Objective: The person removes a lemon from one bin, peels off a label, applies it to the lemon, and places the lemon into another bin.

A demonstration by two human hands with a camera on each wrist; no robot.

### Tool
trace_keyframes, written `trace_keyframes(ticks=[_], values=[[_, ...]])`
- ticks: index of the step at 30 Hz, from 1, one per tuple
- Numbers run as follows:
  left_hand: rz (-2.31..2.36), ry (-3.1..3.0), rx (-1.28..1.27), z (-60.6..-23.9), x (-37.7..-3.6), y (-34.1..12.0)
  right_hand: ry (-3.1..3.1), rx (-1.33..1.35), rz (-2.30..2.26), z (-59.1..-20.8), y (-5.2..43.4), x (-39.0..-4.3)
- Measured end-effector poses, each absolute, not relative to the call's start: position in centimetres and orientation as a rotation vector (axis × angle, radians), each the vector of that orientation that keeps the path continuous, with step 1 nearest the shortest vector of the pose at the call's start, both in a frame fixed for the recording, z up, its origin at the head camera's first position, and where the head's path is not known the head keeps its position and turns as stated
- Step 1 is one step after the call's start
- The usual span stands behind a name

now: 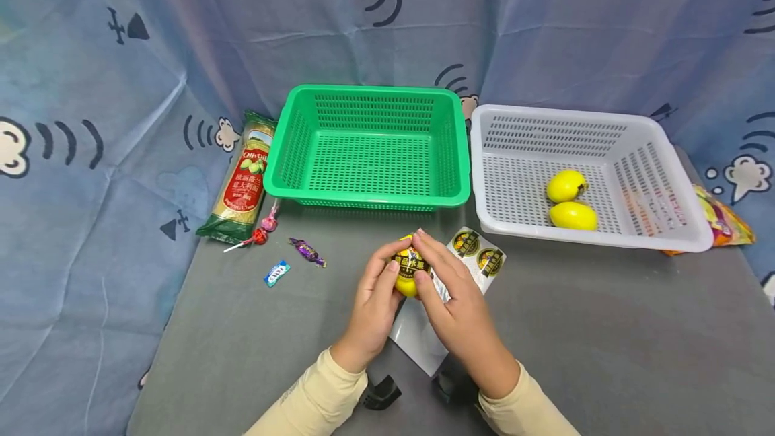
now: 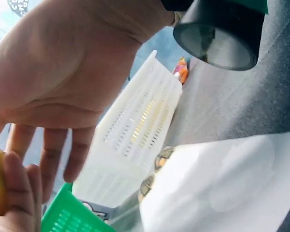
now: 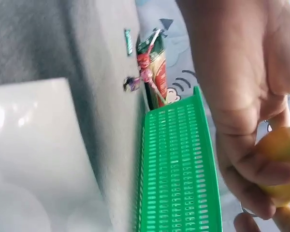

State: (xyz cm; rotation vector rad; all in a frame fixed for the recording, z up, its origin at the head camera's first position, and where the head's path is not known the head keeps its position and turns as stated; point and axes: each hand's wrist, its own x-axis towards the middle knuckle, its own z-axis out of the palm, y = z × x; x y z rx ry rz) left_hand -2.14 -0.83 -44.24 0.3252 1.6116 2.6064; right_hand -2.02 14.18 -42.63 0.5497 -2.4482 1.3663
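While both hands cup it, left hand (image 1: 371,305) and right hand (image 1: 461,311) curled about the upright yellow lemon (image 1: 408,273), the white basket (image 1: 672,234) lies ahead and rightward, nearer the right hand.

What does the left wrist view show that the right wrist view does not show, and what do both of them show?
Only the left wrist view shows the white basket, seen from outside, and the round stickers at the edge of the sticker sheet.

Only the right wrist view shows the pasta packet, the lollipop and a purple sweet on the grey table.

Both show the green basket, the white sheet, the yellow fruit and fingers around it.
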Motion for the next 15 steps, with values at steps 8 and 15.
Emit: trace_keyframes(ticks=[8,15], values=[[2.651,1.691,0.408,-44.79,-2.28,-1.16,-2.541,0.604,1.239,-42.87,14.41,-2.28],[2.698,1.653,0.44,-45.09,-2.62,-1.1,-2.474,0.566,1.331,-42.7,14.58,-2.02]])
